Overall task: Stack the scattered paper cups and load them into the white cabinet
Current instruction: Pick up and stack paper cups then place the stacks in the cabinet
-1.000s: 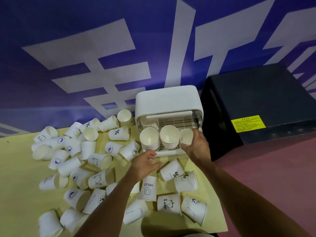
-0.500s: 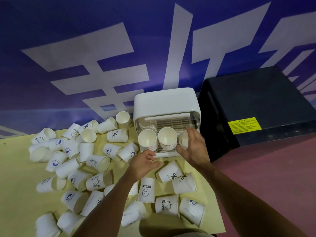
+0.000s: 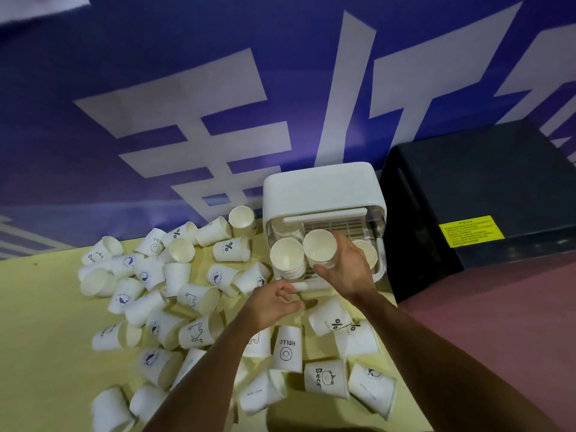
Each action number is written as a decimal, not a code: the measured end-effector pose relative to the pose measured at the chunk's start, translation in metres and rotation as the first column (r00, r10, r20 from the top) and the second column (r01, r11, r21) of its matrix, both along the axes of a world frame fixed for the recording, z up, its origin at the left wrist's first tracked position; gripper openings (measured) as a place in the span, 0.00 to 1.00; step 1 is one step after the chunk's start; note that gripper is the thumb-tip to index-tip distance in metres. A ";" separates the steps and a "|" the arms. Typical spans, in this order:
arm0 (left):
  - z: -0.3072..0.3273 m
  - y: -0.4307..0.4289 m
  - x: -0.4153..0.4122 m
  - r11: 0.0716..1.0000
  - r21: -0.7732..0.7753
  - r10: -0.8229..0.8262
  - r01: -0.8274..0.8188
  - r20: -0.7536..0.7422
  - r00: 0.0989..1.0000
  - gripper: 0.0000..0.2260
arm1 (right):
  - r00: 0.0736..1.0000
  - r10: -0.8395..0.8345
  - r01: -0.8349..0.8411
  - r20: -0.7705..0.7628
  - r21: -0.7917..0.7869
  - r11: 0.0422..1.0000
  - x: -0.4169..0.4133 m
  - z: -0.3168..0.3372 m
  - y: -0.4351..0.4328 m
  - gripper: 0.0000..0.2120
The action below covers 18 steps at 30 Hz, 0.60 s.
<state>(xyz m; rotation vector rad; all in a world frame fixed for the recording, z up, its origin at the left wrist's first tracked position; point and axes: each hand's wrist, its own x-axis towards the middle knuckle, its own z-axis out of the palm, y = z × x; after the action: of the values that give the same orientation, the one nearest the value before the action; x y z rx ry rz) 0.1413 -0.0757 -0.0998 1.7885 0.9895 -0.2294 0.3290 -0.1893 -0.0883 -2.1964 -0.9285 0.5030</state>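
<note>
Printed cups: HELLO cup (image 3: pixel 286 349), Bear cup (image 3: pixel 325 378), % cup (image 3: pixel 232 248).

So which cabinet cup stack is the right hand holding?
The middle stack: the right hand curls round it; the left stack and right stack go unheld.

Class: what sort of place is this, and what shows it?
Likely an event or staged workspace, not a kitchen: huge blue printed banner, yellow-covered table strewn with paper cups, black equipment box.

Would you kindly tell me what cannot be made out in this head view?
All in the head view:
Right cup stack: mostly behind the right hand, which grips the middle cup stack.
Left hand: its curled fingers hide whether it holds anything.
Yellow label: print too small.
Lowest paper cups: cut off by the bottom edge.
</note>
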 end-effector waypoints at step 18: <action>-0.010 0.025 -0.011 0.999 0.001 0.036 -0.036 -0.011 0.999 0.15 | 0.990 -0.138 0.129 -0.040 -0.167 0.977 0.024 -0.011 0.044 0.30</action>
<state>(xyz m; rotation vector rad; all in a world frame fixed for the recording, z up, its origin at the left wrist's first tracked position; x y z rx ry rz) 0.1300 -0.0503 -0.1102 1.7705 1.0284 -0.2166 0.3529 -0.1455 -0.0991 -2.3634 -0.7288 0.5863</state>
